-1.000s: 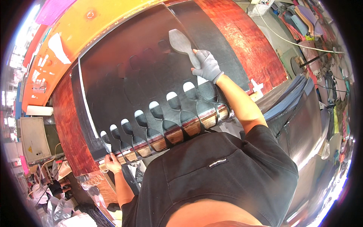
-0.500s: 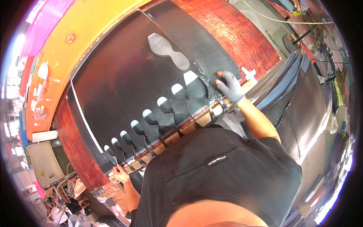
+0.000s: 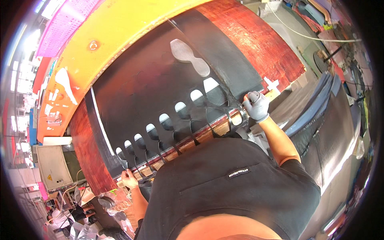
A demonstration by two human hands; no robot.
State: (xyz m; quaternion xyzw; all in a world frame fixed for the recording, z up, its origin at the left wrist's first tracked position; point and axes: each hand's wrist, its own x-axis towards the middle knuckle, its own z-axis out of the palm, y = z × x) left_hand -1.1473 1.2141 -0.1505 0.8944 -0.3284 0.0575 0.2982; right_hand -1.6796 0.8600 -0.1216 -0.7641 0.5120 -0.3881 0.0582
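Observation:
A wide black sheet (image 3: 132, 108) lies on the red work board, its near edge cut with a row of rounded, sole-like openings that show white tips. Thin curved strips of the sheet hang over the board's near edge. My left hand (image 3: 129, 179) pinches the sheet's near left corner, fingers closed. At the near right corner, my right hand (image 3: 257, 107), in a grey glove with some bare fingertips, is closed on the sheet's edge; its grip is partly hidden. A grey sole-shaped piece (image 3: 190, 58) rests on top of the sheet, away from both hands.
Behind the board (image 3: 260, 44) a large yellow-orange machine beam (image 3: 120, 34) spans the far side. A pink perforated basket (image 3: 64, 24) sits beyond it. Stacked dark sheets (image 3: 316, 108) stand at the right. A grey box (image 3: 52, 166) is at the left.
My right hand, spread over the sheet before, has closed at its near right corner. My left hand keeps its pinch. The whole view has shifted a little.

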